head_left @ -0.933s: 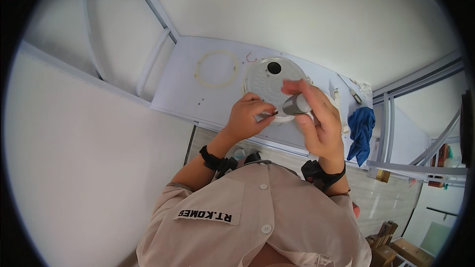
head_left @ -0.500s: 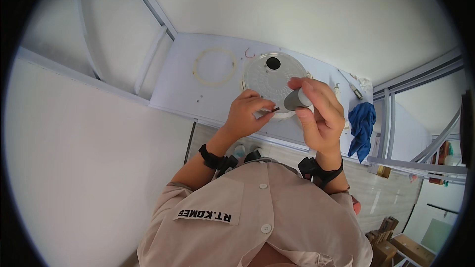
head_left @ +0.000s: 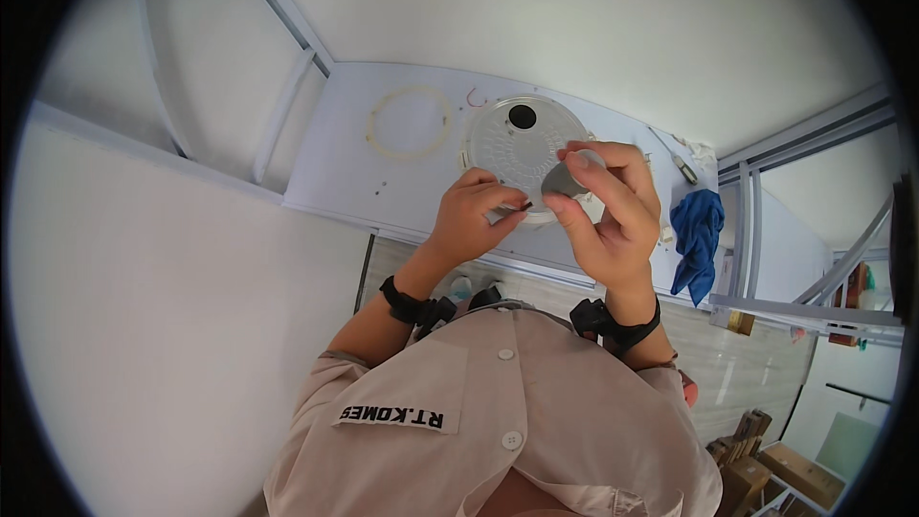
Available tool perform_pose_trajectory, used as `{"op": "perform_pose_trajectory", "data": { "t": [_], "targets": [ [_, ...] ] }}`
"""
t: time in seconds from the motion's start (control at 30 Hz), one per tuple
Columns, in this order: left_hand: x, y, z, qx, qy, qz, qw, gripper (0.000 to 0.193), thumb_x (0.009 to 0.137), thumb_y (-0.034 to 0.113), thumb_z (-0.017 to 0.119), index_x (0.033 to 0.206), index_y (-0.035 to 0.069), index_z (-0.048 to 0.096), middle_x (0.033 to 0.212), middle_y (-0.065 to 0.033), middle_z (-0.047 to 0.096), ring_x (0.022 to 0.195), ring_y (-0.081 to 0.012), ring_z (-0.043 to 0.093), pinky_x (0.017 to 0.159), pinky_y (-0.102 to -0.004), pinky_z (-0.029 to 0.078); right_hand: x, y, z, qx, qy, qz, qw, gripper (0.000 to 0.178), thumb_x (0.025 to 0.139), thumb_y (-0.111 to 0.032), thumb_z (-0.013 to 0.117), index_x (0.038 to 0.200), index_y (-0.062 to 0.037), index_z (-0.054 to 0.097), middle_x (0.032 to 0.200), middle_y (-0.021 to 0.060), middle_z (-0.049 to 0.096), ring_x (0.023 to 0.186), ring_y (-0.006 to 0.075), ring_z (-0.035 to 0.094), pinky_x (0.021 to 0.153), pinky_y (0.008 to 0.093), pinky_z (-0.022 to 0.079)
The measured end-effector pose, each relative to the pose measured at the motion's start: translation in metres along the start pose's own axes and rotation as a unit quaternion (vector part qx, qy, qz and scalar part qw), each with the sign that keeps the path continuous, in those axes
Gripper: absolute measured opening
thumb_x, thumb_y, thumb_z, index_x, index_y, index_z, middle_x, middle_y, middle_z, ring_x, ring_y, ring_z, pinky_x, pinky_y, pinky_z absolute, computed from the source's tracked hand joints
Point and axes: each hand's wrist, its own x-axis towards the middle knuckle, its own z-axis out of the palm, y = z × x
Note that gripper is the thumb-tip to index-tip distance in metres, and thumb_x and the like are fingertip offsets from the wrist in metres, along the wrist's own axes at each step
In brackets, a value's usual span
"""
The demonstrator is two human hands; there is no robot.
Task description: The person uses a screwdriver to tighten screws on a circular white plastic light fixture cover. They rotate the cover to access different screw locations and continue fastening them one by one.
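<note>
My left hand (head_left: 469, 218) is closed in a pinch on a small dark strip (head_left: 526, 206), at the near edge of a round, pale, see-through housing (head_left: 498, 158). A black disc (head_left: 523, 117) shows near the far side of that housing. Above its near right part, my right hand (head_left: 617, 215) grips a grey, rounded, cylinder-like piece (head_left: 563, 179) between thumb and fingers. The fingers hide part of this grey piece, so its exact kind cannot be made out. The two hands are apart, with the grey piece close to the dark strip.
On the white table (head_left: 325, 153) lie a pale yellow ring (head_left: 371, 124), a thin red wire (head_left: 475, 99) and several tiny parts at the left. To the right are a screwdriver (head_left: 685, 169) and a crumpled blue cloth (head_left: 699, 235) over the edge. Cardboard boxes (head_left: 742, 483) stand on the floor.
My right hand has turned the grey piece and brought it slightly away from me. The left hand keeps its pinch on the dark strip. The whole view has shifted a little.
</note>
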Motion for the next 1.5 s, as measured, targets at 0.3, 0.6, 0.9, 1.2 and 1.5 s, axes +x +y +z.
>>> {"op": "perform_pose_trajectory", "data": {
  "t": [0.3,0.6,0.9,1.2,1.5],
  "targets": [
    [0.001,-0.002,-0.001,0.007,0.007,0.014,1.0,0.025,0.082,0.012,0.092,0.104,0.016,0.083,0.093,0.0052,0.084,0.095,-0.0214,0.068,0.078,-0.036,0.059,0.013,-0.017,0.007,0.006,-0.008,0.068,0.998,0.052,0.086,-0.005,0.093,0.135,0.0001,0.075,0.135,0.022,0.068,0.12,0.0344,0.073,0.096,0.0415,0.061],
    [0.001,-0.004,-0.001,0.018,-0.002,0.024,1.0,0.022,0.082,0.013,0.093,0.1,0.015,0.081,0.091,0.0054,0.083,0.096,-0.0219,0.068,0.076,-0.0362,0.059,0.002,0.001,0.003,-0.001,-0.05,-0.024,0.998,0.057,0.092,0.004,0.082,0.147,-0.0069,0.072,0.134,0.0184,0.072,0.107,0.031,0.074,0.084,0.0364,0.062],
    [-0.002,-0.007,-0.007,-0.098,0.049,-0.06,0.992,0.028,0.085,0.008,0.088,0.113,0.008,0.081,0.112,-0.0076,0.079,0.092,-0.028,0.077,0.077,-0.0395,0.062,-0.002,-0.001,-0.007,0.048,-0.037,0.009,0.998,0.077,0.097,0.003,0.081,0.166,0.0006,0.049,0.141,0.0297,0.067,0.121,0.0366,0.073,0.101,0.0478,0.062],
    [0.023,-0.005,-0.012,0.099,0.027,-0.017,0.995,0.021,0.084,0.007,0.087,0.104,0.006,0.081,0.117,-0.0079,0.073,0.106,-0.0313,0.069,0.089,-0.0418,0.058,-0.007,-0.005,-0.01,0.122,0.066,0.03,0.99,0.07,0.093,0.002,0.086,0.157,0.0046,0.057,0.14,0.0248,0.07,0.123,0.0356,0.075,0.101,0.0403,0.061],
    [0.028,-0.006,-0.016,0.106,-0.017,-0.034,0.994,0.008,0.093,0.007,0.081,0.1,0.006,0.078,0.108,-0.0059,0.074,0.099,-0.0307,0.067,0.082,-0.0414,0.059,-0.012,0.007,-0.02,0.118,0.162,0.048,0.979,0.074,0.097,0.002,0.084,0.161,-0.0002,0.049,0.145,0.0297,0.066,0.127,0.0359,0.074,0.105,0.0482,0.064]
  ]
}}
